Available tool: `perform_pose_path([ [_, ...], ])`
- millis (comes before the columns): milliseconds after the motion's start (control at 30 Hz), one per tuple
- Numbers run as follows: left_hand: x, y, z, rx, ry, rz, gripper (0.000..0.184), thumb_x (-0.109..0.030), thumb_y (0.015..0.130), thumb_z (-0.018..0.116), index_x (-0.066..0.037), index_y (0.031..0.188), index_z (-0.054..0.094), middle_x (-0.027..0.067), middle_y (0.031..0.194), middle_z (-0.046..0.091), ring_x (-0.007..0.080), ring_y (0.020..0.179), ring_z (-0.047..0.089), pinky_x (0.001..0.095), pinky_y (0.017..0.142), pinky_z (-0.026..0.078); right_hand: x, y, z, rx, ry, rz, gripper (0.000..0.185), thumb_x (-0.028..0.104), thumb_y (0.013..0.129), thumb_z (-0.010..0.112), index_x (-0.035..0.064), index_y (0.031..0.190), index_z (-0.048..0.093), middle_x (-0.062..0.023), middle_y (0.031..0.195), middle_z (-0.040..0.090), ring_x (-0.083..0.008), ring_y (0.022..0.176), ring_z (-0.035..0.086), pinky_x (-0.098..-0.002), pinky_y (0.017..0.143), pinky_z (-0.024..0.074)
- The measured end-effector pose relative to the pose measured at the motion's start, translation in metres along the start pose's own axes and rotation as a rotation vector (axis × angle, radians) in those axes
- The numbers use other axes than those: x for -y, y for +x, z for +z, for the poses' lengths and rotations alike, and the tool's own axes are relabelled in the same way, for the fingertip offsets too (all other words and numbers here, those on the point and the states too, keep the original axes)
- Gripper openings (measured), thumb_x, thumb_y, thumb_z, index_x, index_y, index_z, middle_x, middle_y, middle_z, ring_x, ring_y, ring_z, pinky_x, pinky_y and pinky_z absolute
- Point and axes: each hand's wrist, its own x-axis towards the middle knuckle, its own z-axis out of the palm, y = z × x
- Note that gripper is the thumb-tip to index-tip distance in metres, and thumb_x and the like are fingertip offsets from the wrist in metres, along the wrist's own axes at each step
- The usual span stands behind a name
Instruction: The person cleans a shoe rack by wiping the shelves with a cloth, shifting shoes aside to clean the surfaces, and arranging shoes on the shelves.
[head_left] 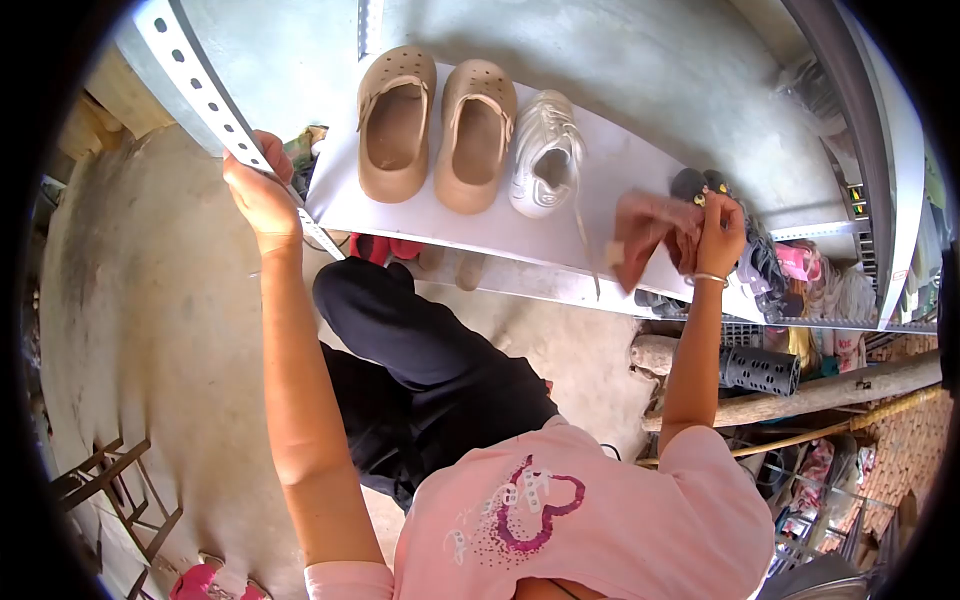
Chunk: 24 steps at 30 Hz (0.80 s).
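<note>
My left hand (262, 195) is wrapped round the white perforated metal post (198, 75) of a shoe rack. In my right hand (720, 235) is a reddish-brown cloth (648, 232), smeared by motion, hanging over the right part of the white shelf board (620, 160). A tan left-side clog (393, 150) and its mate (475, 150) stand side by side on that board. Beside them sits a white sneaker (545, 165), one lace trailing over the shelf edge. Dark shoes (690, 185) with small yellow details lie just behind my right hand.
More shoes and a pink item (798, 262) fill the rack's right end. Red shoes (375, 247) stand on a lower level. A black perforated basket (760, 370) and a wooden log (840, 390) lie at right. A metal frame (120, 490) stands on the floor at left.
</note>
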Motion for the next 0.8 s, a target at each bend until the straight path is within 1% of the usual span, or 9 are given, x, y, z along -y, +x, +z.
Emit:
perform_pose_path([
  [33, -0.001, 0.0, 0.001, 0.001, -0.005, 0.007, 0.037, -0.033, 0.086, 0.025, -0.008, 0.062, 0.037, -0.0012, 0.055, 0.03, 0.0098, 0.05, 0.028, 0.0249, 0.045, 0.021, -0.008, 0.001, 0.002, -0.03, 0.041, 0.098, 0.017, 0.016, 0.082, 0.067, 0.0012, 0.089, 0.063, -0.0074, 0.081, 0.064, -0.0145, 0.077, 0.058, -0.0265, 0.072, 0.047],
  [100, -0.003, -0.002, 0.002, -0.008, -0.011, 0.004, 0.036, -0.033, 0.085, 0.026, -0.008, 0.061, 0.037, -0.0008, 0.054, 0.031, 0.0098, 0.049, 0.028, 0.0248, 0.045, 0.021, -0.038, -0.01, 0.017, 0.335, -0.023, 0.208, 0.027, 0.022, 0.08, 0.068, 0.005, 0.101, 0.063, -0.0128, 0.094, 0.063, -0.0211, 0.085, 0.059, -0.0313, 0.077, 0.0473],
  [167, -0.004, -0.002, 0.002, -0.005, 0.023, 0.019, 0.036, -0.033, 0.084, 0.027, -0.007, 0.06, 0.036, -0.0005, 0.054, 0.032, 0.0098, 0.049, 0.028, 0.0247, 0.045, 0.021, -0.071, -0.045, 0.052, 0.443, -0.325, -0.378, 0.039, 0.024, 0.078, 0.067, 0.0126, 0.115, 0.059, -0.0144, 0.113, 0.057, -0.0288, 0.098, 0.057, -0.0379, 0.084, 0.0456],
  [200, -0.005, 0.0, 0.003, -0.015, 0.023, 0.026, 0.036, -0.033, 0.084, 0.027, -0.007, 0.06, 0.036, -0.0005, 0.054, 0.032, 0.0098, 0.049, 0.028, 0.0247, 0.045, 0.021, -0.061, -0.047, 0.062, 0.445, -0.318, -0.387, 0.039, 0.024, 0.078, 0.067, 0.0126, 0.115, 0.059, -0.0144, 0.113, 0.057, -0.0288, 0.098, 0.057, -0.0379, 0.084, 0.0456],
  [267, -0.006, -0.002, 0.003, -0.014, 0.037, 0.018, 0.037, -0.032, 0.084, 0.027, -0.008, 0.058, 0.036, -0.0002, 0.053, 0.032, 0.0098, 0.049, 0.027, 0.025, 0.045, 0.02, -0.035, -0.046, 0.069, 0.591, -0.47, -0.549, 0.048, 0.023, 0.079, 0.063, 0.0138, 0.126, 0.053, -0.0139, 0.129, 0.048, -0.0345, 0.109, 0.05, -0.0404, 0.092, 0.0406],
  [367, -0.004, 0.0, 0.001, -0.035, 0.063, 0.012, 0.037, -0.032, 0.084, 0.026, -0.008, 0.058, 0.036, -0.0002, 0.053, 0.031, 0.01, 0.048, 0.027, 0.0252, 0.045, 0.02, -0.033, -0.016, 0.094, 0.628, -0.462, -0.597, 0.048, 0.022, 0.08, 0.061, 0.0169, 0.127, 0.052, -0.0095, 0.128, 0.05, -0.0354, 0.106, 0.05, -0.0408, 0.092, 0.0414],
  [500, -0.006, -0.003, 0.006, -0.075, 0.016, 0.016, 0.037, -0.031, 0.085, 0.025, -0.008, 0.058, 0.035, 0.0001, 0.051, 0.03, 0.0102, 0.047, 0.026, 0.0257, 0.044, 0.02, -0.043, 0.024, 0.146, 0.603, -0.458, -0.568, 0.046, 0.021, 0.082, 0.059, 0.0174, 0.127, 0.052, -0.0081, 0.129, 0.049, -0.0345, 0.107, 0.051, -0.0404, 0.093, 0.0412],
  [567, -0.006, -0.003, 0.007, -0.076, 0.049, 0.056, 0.037, -0.03, 0.085, 0.024, -0.008, 0.057, 0.034, 0.0003, 0.051, 0.029, 0.0103, 0.047, 0.026, 0.0259, 0.044, 0.02, -0.055, 0.047, 0.173, 0.544, -0.514, -0.489, 0.044, 0.027, 0.084, 0.054, 0.0249, 0.127, 0.051, -0.0036, 0.129, 0.051, -0.032, 0.109, 0.05, -0.0426, 0.094, 0.0401],
  [800, -0.005, -0.002, 0.006, -0.04, 0.018, 0.011, 0.041, -0.034, 0.087, 0.022, -0.008, 0.057, 0.034, 0.0, 0.052, 0.029, 0.011, 0.047, 0.026, 0.0262, 0.044, 0.021, -0.145, 0.101, 0.191, 0.535, -0.676, -0.211, 0.045, 0.036, 0.088, 0.046, 0.0215, 0.13, 0.045, -0.0091, 0.13, 0.049, -0.0342, 0.115, 0.047, -0.042, 0.099, 0.0365],
])
